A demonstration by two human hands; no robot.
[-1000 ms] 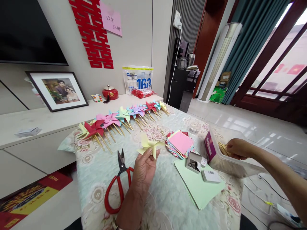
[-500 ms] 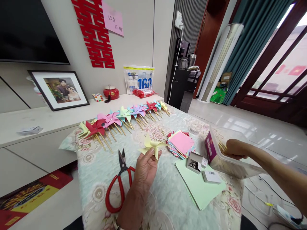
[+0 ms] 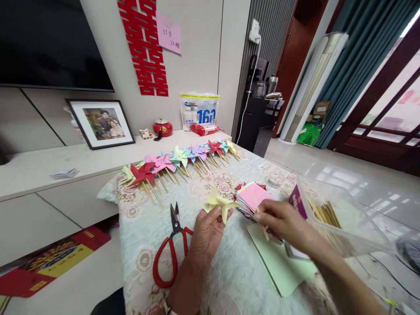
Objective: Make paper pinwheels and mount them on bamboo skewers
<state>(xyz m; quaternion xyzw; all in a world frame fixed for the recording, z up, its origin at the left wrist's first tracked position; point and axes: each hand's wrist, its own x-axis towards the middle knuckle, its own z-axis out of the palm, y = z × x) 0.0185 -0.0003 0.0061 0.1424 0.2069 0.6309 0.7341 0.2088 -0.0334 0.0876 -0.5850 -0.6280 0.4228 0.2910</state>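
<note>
Head view. Left hand [image 3: 208, 232]: thumb and fingers pinched on a pale-yellow paper pinwheel [image 3: 220, 204], gripped low, presumably to spare the curled blades. Right hand [image 3: 284, 223], motion-blurred: closed on a thin wooden stick [image 3: 266, 234], over the light-green paper sheets [image 3: 285, 278]. Hands apart, pinwheel and stick not touching.

Just left of the left hand: red-handled scissors [image 3: 176, 227], blades pointing away — handles probably left nearest for pickup. Just beyond the right hand: stack of coloured paper squares [image 3: 252, 193]. To its right: clear plastic bin [image 3: 357, 246] of sticks, likely set there for easy reach.

Beyond the left hand, along the tabletop's [image 3: 229, 275] far edge: row of assembled pinwheels [image 3: 197, 153], sticks towards the hands. Open room: floral cloth between that row and the left hand, and between the forearms — the right side is crowded.
</note>
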